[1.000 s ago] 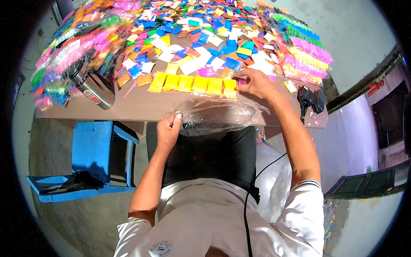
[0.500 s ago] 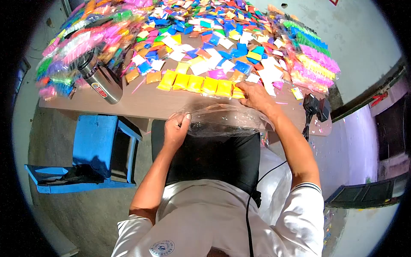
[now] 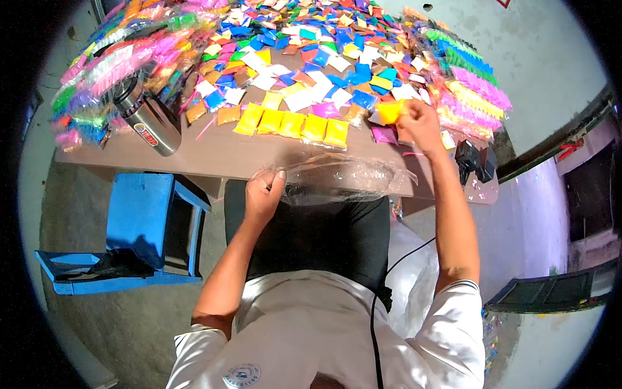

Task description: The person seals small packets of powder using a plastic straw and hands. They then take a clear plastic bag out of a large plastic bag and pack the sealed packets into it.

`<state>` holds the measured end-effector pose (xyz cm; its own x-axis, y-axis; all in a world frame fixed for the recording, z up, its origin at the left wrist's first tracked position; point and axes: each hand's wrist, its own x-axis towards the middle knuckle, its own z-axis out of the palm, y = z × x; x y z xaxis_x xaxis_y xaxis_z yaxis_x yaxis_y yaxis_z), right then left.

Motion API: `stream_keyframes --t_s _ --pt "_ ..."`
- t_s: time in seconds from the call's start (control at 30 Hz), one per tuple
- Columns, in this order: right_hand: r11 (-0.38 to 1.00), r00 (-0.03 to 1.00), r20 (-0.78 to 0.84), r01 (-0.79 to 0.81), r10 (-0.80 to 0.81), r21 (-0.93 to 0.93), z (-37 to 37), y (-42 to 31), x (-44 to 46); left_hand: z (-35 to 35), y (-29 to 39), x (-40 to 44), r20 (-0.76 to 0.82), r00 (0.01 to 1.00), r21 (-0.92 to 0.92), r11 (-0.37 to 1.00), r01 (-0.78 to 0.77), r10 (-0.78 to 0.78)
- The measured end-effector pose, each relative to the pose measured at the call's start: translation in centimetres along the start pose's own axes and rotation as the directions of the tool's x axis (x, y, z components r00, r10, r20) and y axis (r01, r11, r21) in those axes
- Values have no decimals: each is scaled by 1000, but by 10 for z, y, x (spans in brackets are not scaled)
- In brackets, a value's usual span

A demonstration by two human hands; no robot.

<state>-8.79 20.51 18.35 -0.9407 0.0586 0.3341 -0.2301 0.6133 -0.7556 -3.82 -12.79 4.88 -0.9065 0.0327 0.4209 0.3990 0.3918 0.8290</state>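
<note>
Pinched in my left hand (image 3: 264, 193) is the left edge of a clear plastic bag (image 3: 343, 180), which stretches over my lap at the table's front edge. My right hand (image 3: 422, 126) grips a yellow packet (image 3: 391, 112) above the right side of the table. A row of several yellow packets (image 3: 292, 124) lies side by side in front of the bag. Just behind that row are one more yellow packet (image 3: 272, 100) and a pink packet (image 3: 325, 109). Near my right hand lies a magenta packet (image 3: 384, 135).
Loose coloured packets (image 3: 311, 55) cover the back of the table (image 3: 220, 159). Bagged bundles are heaped at left (image 3: 129, 61) and right (image 3: 476, 84). A steel flask (image 3: 150, 123) stands at left, a black device (image 3: 473, 159) at right. A blue stool (image 3: 139, 214) is beside me.
My right hand has lifted the yellow packet from the right end of the row and moved it right and away from me. My left hand still holds the bag.
</note>
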Motion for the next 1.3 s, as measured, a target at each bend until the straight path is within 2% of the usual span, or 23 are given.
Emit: stream_keyframes --t_s 0.03,0.1,0.17,0.2,0.23,0.27,0.3,0.33,0.37,0.4,0.43,0.47,0.5,0.63,0.7,0.77,0.83,0.87,0.93,1.03,1.17,1.23,1.3 --pt "990 1000 -15 14 -12 141 -13 2 0 0 2 1 3 1000 1 1000 3 -3" --pt "949 993 -81 -61 90 310 -34 -5 -14 1 7 0 -29 999 20 1000 17 -16" --pt "822 996 -86 33 19 569 -38 -51 -47 3 -5 0 -6 999 32 998 51 -51" --pt "823 998 -47 52 -31 566 -39 -68 -65 4 -10 1 17 997 42 996 76 -77" --pt "840 992 -100 116 -73 531 -28 -72 -78 4 -11 1 15 997 44 996 78 -79" --pt "823 995 19 73 -102 563 -26 -81 -94 6 -11 3 16 996 38 996 87 -87" --pt "883 996 53 37 -70 469 -17 -84 -105 7 -10 3 19 995 33 995 95 -96" --pt "856 989 115 23 -96 516 -1 -98 -110 9 -10 2 18 995 36 995 93 -94" --pt "894 985 142 29 -103 448 15 -94 -113 10 -9 2 38 989 45 989 139 -141" --pt "918 993 116 -14 -35 397 33 -93 -113 11 -8 3 57 981 54 982 183 -186" --pt "980 988 148 -71 43 184 45 -88 -109 12 -6 3 56 982 58 982 179 -182" --pt "996 991 118 -72 65 58 58 -86 -106 13 -4 3 32 990 73 988 133 -136" --pt "995 993 85 -77 83 -70 70 -85 -102 14 -2 4 8 996 87 992 88 -89" --pt "965 989 49 -128 142 -227 103 -72 -89 12 -1 7 29 995 138 987 86 -91" --pt "924 978 100 -138 185 -357 112 -73 -86 14 -7 7 38 996 90 993 73 -77" --pt "918 968 142 -141 206 -369 121 -82 -86 14 -12 8 43 997 41 997 59 -60" --pt "914 957 184 -141 224 -381 128 -83 -88 13 -2 10 76 972 51 975 218 -221" --pt "915 968 172 -104 183 -389 134 -77 -90 15 4 11 72 973 53 975 215 -218" --pt "916 977 159 -67 140 -396 137 -80 -90 20 17 13 77 937 -188 918 349 -340" --pt "918 973 137 -124 187 -377 133 -91 -89 23 17 18 119 942 -235 913 335 -315" --pt "910 968 165 -111 191 -400 135 -77 -89 21 17 22 142 937 -159 927 339 -319" --pt "914 970 177 -83 165 -398 141 -73 -89 25 12 24 130 927 -26 933 358 -352" --pt "897 960 162 -144 229 -417 146 -75 -88 26 11 25 117 944 -61 946 318 -309"
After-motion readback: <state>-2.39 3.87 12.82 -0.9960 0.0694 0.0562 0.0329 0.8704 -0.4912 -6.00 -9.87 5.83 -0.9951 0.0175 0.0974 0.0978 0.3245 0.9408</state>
